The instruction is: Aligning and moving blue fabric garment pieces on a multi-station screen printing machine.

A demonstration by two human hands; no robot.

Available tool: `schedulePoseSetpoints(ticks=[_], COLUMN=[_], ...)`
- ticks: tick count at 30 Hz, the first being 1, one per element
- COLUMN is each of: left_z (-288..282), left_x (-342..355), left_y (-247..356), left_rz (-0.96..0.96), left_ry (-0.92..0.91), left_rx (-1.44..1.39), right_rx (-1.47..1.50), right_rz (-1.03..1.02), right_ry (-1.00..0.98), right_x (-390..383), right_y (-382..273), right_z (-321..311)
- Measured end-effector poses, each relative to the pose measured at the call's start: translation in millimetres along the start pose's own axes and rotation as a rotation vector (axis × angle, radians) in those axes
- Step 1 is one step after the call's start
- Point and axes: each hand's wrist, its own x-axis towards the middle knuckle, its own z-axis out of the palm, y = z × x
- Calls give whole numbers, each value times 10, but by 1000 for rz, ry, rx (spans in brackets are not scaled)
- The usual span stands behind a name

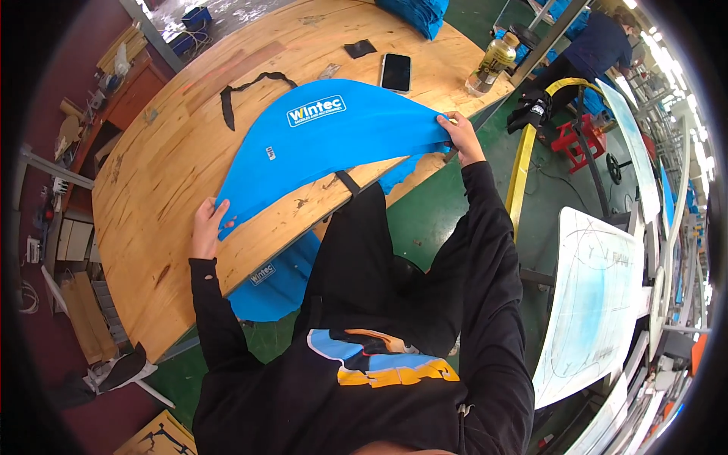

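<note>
A bright blue fabric piece (318,144), curved along its far edge and bearing a white printed logo and a small label, is stretched across the near side of the wooden table (167,189). My left hand (206,227) pinches its near left corner. At the right corner, the fingers of my right hand (462,136) are closed on the same cloth, just past the table's edge. A black strap (348,183) shows below the fabric's near edge. More blue fabric (277,284) hangs under the tabletop by my legs.
Beyond the fabric lie a phone (396,73), a black patch (360,49) and a dark strip (262,83). A bottle (493,64) stands at the table's right corner. A yellow rail (519,182) and pale boards (591,296) are on the right; a person (599,49) bends beyond.
</note>
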Motion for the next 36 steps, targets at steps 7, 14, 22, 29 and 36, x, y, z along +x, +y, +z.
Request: schedulePoseSetpoints(ticks=[7,14,22,29,36], left_z=[-124,-774,1235,1809,1740], left_x=[-115,-28,232,400,409], left_y=[-103,-339,500,155,260], left_rz=[-8,271,866,576,553], left_ry=[68,149,201,78,116], left_rx=[114,543,1065,1350,1381], right_rx=[20,11,-492,-869,-1001], right_rz=[-3,-162,-830,-821,-716], right_ry=[-21,52,378,270,441], right_x=[-32,37,-311,-368,-578], right_y=[151,378,-26,347,487], right_z=[-312,-319,771,1185,272])
